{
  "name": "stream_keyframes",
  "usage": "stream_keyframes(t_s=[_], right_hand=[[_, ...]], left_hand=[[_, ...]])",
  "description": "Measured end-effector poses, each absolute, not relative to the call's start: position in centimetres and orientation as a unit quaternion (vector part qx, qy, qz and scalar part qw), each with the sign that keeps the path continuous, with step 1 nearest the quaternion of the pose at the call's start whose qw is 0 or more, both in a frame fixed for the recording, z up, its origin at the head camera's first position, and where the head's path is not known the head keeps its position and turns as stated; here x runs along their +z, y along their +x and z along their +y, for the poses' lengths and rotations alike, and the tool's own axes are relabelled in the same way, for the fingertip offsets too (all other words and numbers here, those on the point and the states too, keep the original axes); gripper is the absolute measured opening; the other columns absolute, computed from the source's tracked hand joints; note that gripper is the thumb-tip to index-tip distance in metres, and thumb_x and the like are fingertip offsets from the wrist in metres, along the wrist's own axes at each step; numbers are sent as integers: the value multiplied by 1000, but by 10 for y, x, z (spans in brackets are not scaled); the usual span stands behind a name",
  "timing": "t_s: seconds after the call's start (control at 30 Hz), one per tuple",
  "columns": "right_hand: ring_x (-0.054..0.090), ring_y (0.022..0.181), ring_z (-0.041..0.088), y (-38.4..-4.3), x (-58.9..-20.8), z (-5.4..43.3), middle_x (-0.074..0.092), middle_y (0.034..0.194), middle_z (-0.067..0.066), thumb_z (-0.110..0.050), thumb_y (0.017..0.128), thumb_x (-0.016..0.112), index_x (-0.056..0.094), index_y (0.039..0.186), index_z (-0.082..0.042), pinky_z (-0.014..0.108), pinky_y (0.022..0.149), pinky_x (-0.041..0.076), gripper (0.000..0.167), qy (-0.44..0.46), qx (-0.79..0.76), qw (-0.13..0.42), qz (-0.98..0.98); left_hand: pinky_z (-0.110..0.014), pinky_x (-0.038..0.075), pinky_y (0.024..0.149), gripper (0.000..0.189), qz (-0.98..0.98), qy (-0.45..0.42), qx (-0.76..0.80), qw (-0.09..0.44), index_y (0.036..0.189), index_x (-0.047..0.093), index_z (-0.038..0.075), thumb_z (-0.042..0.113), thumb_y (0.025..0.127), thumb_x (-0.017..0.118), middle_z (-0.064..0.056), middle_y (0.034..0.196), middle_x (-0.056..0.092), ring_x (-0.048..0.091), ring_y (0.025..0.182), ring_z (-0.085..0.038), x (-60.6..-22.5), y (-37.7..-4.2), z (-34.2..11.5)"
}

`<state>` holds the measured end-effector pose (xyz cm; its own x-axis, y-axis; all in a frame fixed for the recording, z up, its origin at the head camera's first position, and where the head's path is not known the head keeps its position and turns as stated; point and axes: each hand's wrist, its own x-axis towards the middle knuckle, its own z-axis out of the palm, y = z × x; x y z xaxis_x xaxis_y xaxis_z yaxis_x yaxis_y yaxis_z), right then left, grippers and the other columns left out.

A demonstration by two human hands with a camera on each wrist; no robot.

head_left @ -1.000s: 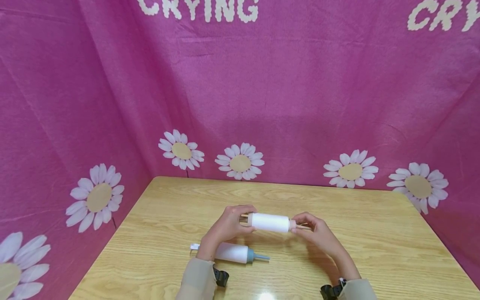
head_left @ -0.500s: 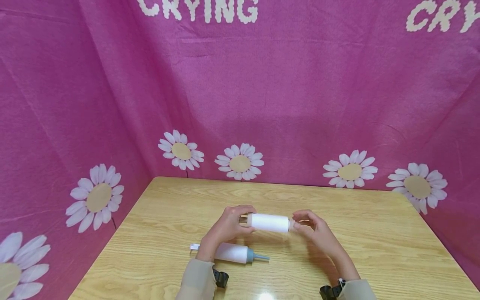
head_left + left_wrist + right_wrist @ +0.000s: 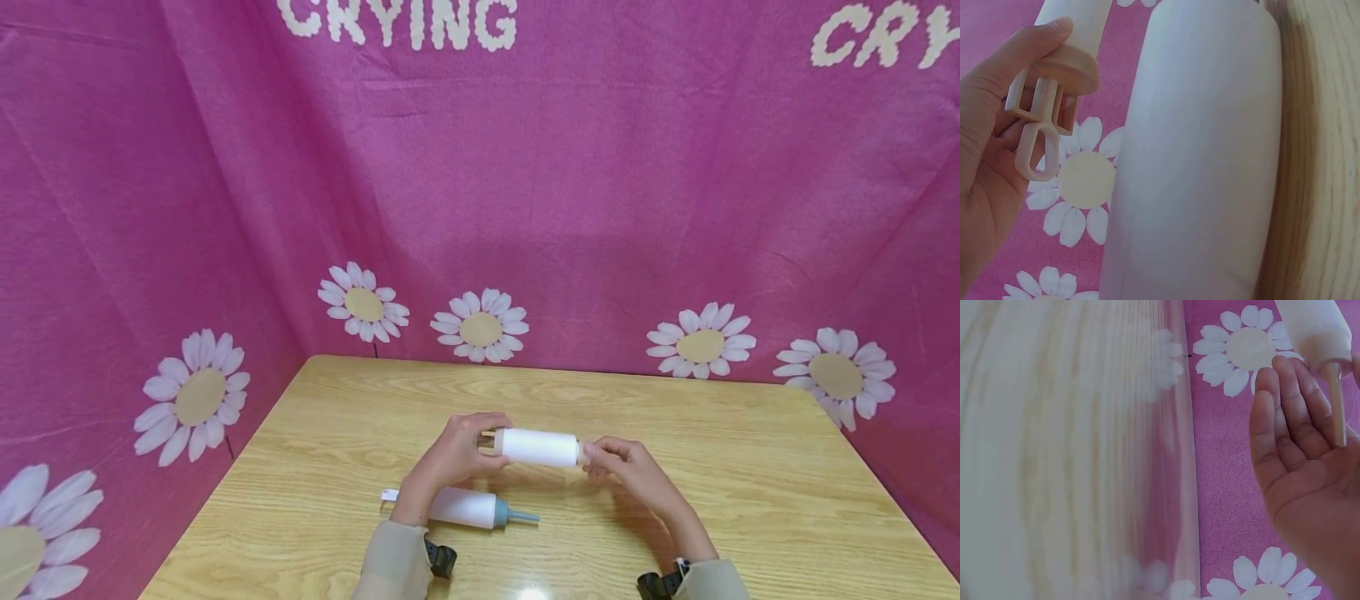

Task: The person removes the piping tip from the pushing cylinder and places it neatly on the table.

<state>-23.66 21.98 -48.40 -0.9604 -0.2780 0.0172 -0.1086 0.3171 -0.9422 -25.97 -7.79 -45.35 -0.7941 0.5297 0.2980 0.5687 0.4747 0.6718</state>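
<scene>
Holding a white syringe-like tube (image 3: 538, 447) above the table (image 3: 300, 467), our left hand (image 3: 456, 452) and right hand (image 3: 632, 467) pinch its end collars (image 3: 1075, 70), probably our best grips on something light, stiff, slick.

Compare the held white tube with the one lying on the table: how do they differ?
The held tube has beige end pieces; the lying tube has a blue-grey nozzle. The left hand grips the held tube, while the lying tube rests on the table. Both have white cylindrical bodies.
</scene>
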Motion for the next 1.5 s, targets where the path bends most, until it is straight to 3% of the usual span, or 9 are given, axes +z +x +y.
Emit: stream_keyframes(t_s=[0.2, 0.4, 1.0, 1.23, 1.5], right_hand=[[66, 97, 7, -235, -488, 221, 66, 105, -5, -21, 95, 63, 59, 118, 4, 28, 83, 58, 34, -140, -592, 74, 790], [64, 99, -1, -235, -491, 220, 67, 104, -15, -9, 89, 69, 59, 118, 3, 22, 84, 57, 33, -188, -595, 14, 781], [64, 94, 4, -232, -495, 225, 67, 99, -14, -10, 87, 73, 60, 117, 2, 13, 90, 51, 35, -171, -581, -43, 795], [62, 94, -2, -234, -496, 227, 66, 99, -15, -11, 88, 72, 61, 117, 0, 12, 90, 49, 33, -161, -566, -50, 807], [61, 95, -2, -235, -493, 225, 68, 102, -5, -14, 88, 72, 62, 116, -4, 15, 89, 51, 32, -161, -558, -42, 813]], left_hand=[[-18, 56, 85, 33, -860, -322, -396, 26, 111, 67, 16, 15, 81, 80, 0, 112, 69, 65, 95, -10, -454, -260, -79], [-19, 57, 84, 33, -864, -323, -384, 37, 111, 67, 17, 17, 81, 80, 1, 113, 70, 64, 94, -9, -455, -259, -80], [-21, 57, 86, 32, -866, -317, -385, 31, 110, 67, 17, 17, 81, 80, 2, 110, 70, 66, 94, -9, -457, -261, -83], [-23, 56, 84, 33, -878, -299, -374, 5, 111, 67, 17, 17, 81, 80, 2, 109, 70, 63, 92, -8, -457, -262, -87], [-22, 52, 79, 33, -895, -280, -346, -26, 110, 68, 16, 21, 80, 82, 3, 101, 70, 59, 86, -9, -460, -264, -87]])
